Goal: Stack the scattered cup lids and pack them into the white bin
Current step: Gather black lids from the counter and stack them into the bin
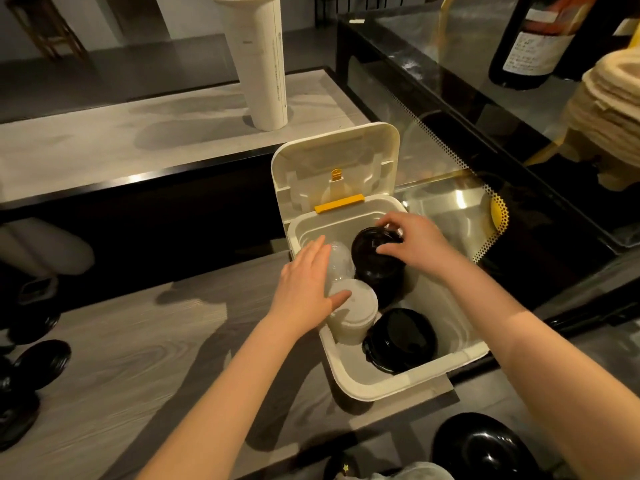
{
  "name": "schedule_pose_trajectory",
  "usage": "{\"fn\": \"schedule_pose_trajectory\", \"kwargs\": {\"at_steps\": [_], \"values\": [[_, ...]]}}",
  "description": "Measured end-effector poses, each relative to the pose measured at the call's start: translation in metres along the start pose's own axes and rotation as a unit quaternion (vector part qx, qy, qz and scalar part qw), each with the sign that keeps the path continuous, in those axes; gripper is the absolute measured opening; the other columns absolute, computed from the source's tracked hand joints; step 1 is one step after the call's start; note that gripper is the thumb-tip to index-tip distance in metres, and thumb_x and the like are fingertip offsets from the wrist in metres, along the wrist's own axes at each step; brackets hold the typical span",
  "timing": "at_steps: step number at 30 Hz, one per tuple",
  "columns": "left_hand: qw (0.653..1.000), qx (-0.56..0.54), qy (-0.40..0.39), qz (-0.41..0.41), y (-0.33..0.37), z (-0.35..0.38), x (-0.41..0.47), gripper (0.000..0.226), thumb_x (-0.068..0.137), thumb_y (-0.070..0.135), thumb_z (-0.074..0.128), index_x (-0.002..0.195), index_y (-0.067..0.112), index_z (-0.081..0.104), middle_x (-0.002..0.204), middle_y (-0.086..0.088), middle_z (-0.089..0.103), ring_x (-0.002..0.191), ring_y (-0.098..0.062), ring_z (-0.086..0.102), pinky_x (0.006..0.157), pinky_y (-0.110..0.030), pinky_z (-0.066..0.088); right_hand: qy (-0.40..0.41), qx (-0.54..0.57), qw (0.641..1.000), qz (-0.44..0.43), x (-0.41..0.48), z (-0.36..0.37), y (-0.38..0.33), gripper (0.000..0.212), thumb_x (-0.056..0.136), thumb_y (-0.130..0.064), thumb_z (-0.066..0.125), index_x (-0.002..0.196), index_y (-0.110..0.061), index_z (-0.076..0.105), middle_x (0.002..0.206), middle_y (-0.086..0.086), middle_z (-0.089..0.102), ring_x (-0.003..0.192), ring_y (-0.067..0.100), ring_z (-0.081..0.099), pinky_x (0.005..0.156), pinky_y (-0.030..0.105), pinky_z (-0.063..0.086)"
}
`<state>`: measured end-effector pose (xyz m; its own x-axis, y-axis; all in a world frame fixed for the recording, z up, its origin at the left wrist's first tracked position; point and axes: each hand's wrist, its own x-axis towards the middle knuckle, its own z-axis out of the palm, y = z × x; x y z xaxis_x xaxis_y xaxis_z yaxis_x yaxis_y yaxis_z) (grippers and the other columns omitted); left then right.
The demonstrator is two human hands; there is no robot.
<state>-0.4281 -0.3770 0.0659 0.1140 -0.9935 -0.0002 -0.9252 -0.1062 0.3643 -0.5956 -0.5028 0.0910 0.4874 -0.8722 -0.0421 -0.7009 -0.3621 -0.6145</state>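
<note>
Four stacks of cup lids sit inside the white bin (408, 386), which stands on a grey wood-grain counter (138, 358) with its hinged cover (336, 154) swung up and back, a yellow latch (339, 203) showing at the hinge side. The right hand (415, 244) reaches in from the right, and its curled fingers and thumb grip the top of a tall black lid stack (377, 271) at the far middle of the bin. Just left of that stack is a stack of clear dome lids (337, 258), hard to read through the plastic. The left hand (304, 285) lies flat against it, fingers straight and together, holding nothing (the thumb rests on top of the white lid stack (353, 313) nearer the person). A second, shorter black lid stack (401, 341) stands in the bin's near part, just right of the white one.

More black lids (38, 362) lie at the counter's left edge, well apart from the bin. On the raised ledge behind, a tall sleeve of white paper cups (259, 64) stands upright. To the right is a glass display case (450, 64) with a dark labelled bottle (533, 39) on top.
</note>
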Motion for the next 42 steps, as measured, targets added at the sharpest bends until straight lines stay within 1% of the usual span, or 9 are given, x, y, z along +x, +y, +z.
{"fn": "schedule_pose_trajectory", "kwargs": {"at_steps": [2,5,13,16,21,26,29,34,42], "values": [[0.999,0.018,-0.011,-0.038,-0.012,0.001,0.001,0.081,0.089,0.052,0.051,0.15,0.017,0.012,0.16,0.001,0.001,0.146,-0.015,-0.002,0.116,-0.045,0.014,-0.011,-0.08,0.997,0.003,0.017,-0.006,0.005,0.039,0.08,-0.022,0.073,0.117,-0.018,0.059,0.108,0.001,0.06,0.096,0.017,0.054,0.076,0.027,0.04],[0.997,0.02,-0.034,-0.069,-0.02,0.003,0.001,0.079,0.091,0.054,0.044,0.151,0.017,0.01,0.159,0.001,-0.003,0.146,-0.016,-0.006,0.118,-0.047,0.014,-0.083,-0.13,0.988,0.01,0.035,0.0,0.009,0.041,0.08,-0.022,0.074,0.118,-0.014,0.059,0.115,0.008,0.061,0.103,0.023,0.056,0.076,0.028,0.042],[0.996,0.032,-0.047,-0.071,-0.022,0.006,0.003,0.079,0.091,0.053,0.044,0.151,0.015,0.009,0.159,-0.001,-0.005,0.146,-0.016,-0.008,0.118,-0.044,0.012,-0.129,-0.275,0.953,0.008,0.047,0.041,0.021,0.019,0.09,-0.009,0.055,0.108,-0.003,0.059,0.108,0.014,0.062,0.103,0.031,0.059,0.077,0.032,0.044],[0.996,0.03,-0.042,-0.07,-0.022,0.007,0.003,0.079,0.091,0.053,0.045,0.151,0.016,0.01,0.159,-0.001,-0.005,0.146,-0.016,-0.007,0.118,-0.044,0.012,-0.136,-0.329,0.934,0.002,0.042,0.052,0.024,0.024,0.089,0.0,0.045,0.108,-0.004,0.059,0.108,0.013,0.06,0.099,0.03,0.059,0.076,0.035,0.048],[0.996,0.041,-0.04,-0.065,-0.024,0.009,0.003,0.079,0.091,0.054,0.044,0.151,0.016,0.011,0.159,-0.001,-0.003,0.146,-0.017,-0.006,0.118,-0.045,0.014,-0.139,-0.299,0.944,0.001,0.04,0.054,0.029,0.026,0.092,-0.008,0.043,0.114,-0.01,0.056,0.111,0.01,0.059,0.099,0.027,0.057,0.072,0.033,0.047],[0.995,0.064,-0.057,-0.056,-0.024,0.004,0.003,0.078,0.092,0.057,0.038,0.151,0.017,0.007,0.159,-0.001,-0.005,0.146,-0.017,-0.007,0.117,-0.044,0.009,-0.104,-0.249,0.963,-0.014,0.031,0.041,0.009,0.041,0.095,-0.026,0.045,0.134,-0.015,0.046,0.13,0.01,0.052,0.116,0.029,0.052,0.09,0.041,0.049],[0.995,0.069,-0.045,-0.058,-0.029,-0.006,-0.003,0.075,0.093,0.057,0.034,0.151,0.018,0.007,0.16,-0.001,-0.003,0.146,-0.017,-0.004,0.117,-0.044,0.01,-0.074,-0.215,0.973,-0.046,0.023,0.037,-0.011,0.044,0.094,-0.034,0.049,0.134,-0.015,0.048,0.133,0.007,0.051,0.123,0.027,0.046,0.096,0.041,0.044],[0.991,0.043,-0.007,-0.125,-0.056,-0.03,-0.033,0.063,0.096,0.049,0.037,0.149,0.019,0.019,0.159,0.001,0.01,0.146,-0.016,0.0,0.116,-0.044,0.011,-0.069,-0.143,0.977,-0.144,0.006,0.054,-0.056,0.048,0.096,-0.039,0.046,0.14,-0.021,0.043,0.141,0.0,0.047,0.132,0.021,0.039,0.105,0.033,0.033],[0.972,0.033,0.043,-0.23,-0.137,-0.068,-0.102,0.058,0.096,0.044,0.043,0.145,0.015,0.032,0.155,-0.002,0.023,0.145,-0.019,0.01,0.115,-0.041,0.016,-0.069,-0.139,0.955,-0.254,-0.009,0.129,-0.148,0.048,0.094,-0.041,0.048,0.14,-0.025,0.043,0.142,-0.001,0.046,0.131,0.018,0.04,0.105,0.035,0.037]]}}
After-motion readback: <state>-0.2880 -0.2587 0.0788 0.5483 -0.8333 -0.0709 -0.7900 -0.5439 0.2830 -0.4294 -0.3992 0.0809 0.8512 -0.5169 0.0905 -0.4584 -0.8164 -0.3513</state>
